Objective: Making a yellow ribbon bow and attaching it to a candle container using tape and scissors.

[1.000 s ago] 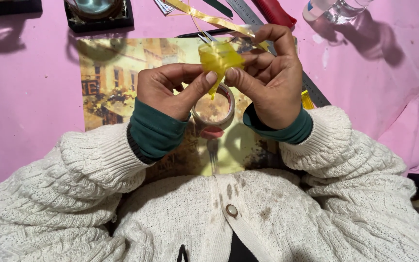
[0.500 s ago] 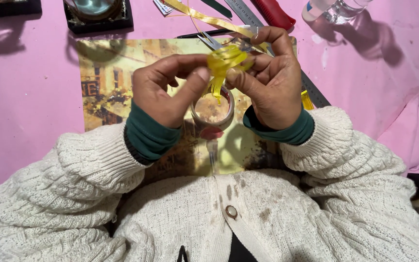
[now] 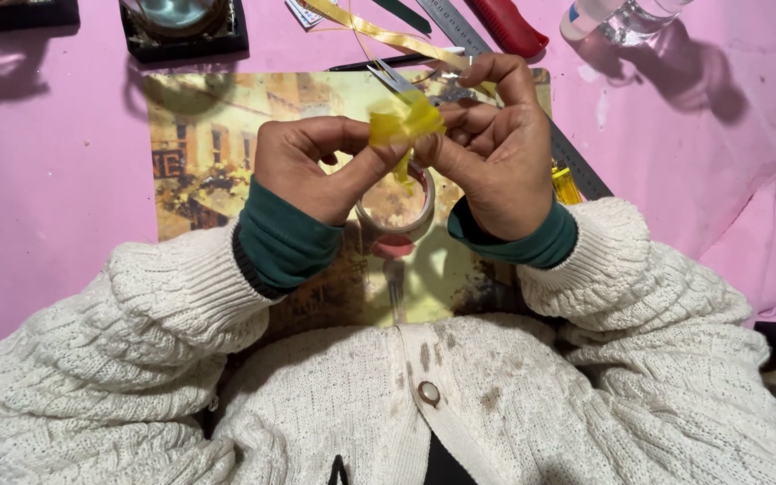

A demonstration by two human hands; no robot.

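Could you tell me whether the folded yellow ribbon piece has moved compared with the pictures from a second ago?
Hardly: the yellow ribbon piece remains pinched between left hand and right hand, directly above the tape roll.

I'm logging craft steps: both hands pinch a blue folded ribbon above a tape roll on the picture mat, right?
Not quite: the folded ribbon is yellow, not blue, as the head view shows. The rest holds: the left hand and right hand pinch it above the tape roll on the picture mat.
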